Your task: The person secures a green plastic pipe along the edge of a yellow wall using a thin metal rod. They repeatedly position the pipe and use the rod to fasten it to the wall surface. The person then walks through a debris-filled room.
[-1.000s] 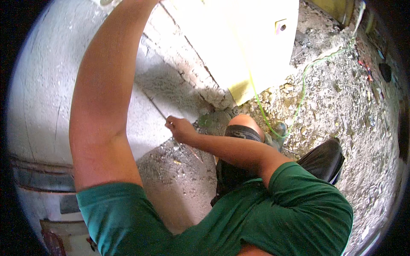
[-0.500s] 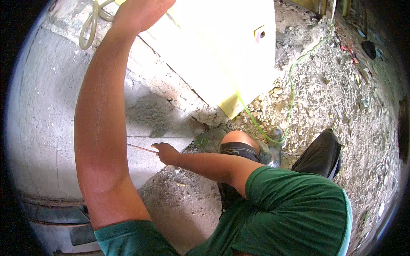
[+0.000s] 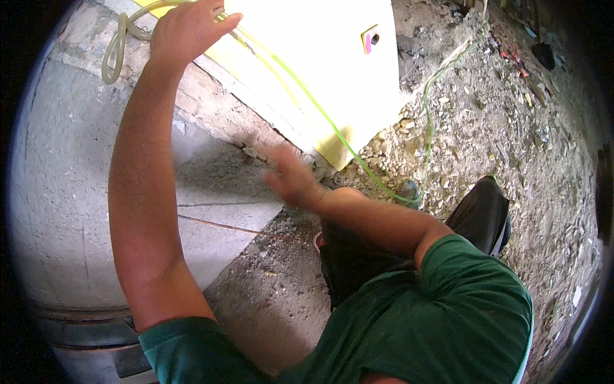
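Note:
My left hand (image 3: 188, 32) reaches up at the upper left, closed around a clear hose (image 3: 144, 8). On its left side the hose hangs in a loop. To the right, a thin green line (image 3: 320, 115) runs from near the hand across a bright white, yellow-edged panel (image 3: 332, 57) and down to the rubble. My right hand (image 3: 293, 178) is blurred above the corner of the concrete slab, with fingers apart and nothing seen in them. A thin brown rod or cord (image 3: 220, 224) lies across the slab, apart from that hand.
A grey concrete slab (image 3: 77, 173) fills the left side. Broken stones and rubble (image 3: 486, 141) cover the ground at right. The green line curves near my feet. A small square with a dark hole (image 3: 371, 40) sits on the panel. Dark ribbed objects (image 3: 83, 333) stand at lower left.
My right hand has left the thin rod and moved up and right. My left hand has shifted slightly left and down, showing more of the hose.

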A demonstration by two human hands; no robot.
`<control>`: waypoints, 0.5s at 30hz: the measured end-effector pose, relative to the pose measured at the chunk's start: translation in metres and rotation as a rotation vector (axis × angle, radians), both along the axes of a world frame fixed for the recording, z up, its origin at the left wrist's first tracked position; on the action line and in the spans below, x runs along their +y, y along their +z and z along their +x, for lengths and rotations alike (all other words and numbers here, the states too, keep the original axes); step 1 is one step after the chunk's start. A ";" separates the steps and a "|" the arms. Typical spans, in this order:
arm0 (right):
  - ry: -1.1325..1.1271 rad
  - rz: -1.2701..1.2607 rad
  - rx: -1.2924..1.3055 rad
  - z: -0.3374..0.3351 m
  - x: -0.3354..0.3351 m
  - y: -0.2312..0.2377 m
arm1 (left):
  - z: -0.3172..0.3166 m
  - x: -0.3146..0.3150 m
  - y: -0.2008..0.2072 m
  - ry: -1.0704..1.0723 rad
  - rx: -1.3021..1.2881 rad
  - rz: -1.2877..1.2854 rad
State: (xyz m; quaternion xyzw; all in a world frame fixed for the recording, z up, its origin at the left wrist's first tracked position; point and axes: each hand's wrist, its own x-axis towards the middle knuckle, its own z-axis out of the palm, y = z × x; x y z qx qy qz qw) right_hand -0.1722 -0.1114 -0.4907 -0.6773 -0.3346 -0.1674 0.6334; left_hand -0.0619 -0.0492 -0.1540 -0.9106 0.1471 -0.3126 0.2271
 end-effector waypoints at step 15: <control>-0.192 0.069 0.198 0.085 -0.042 -0.053 | 0.007 0.005 -0.061 0.149 0.069 0.169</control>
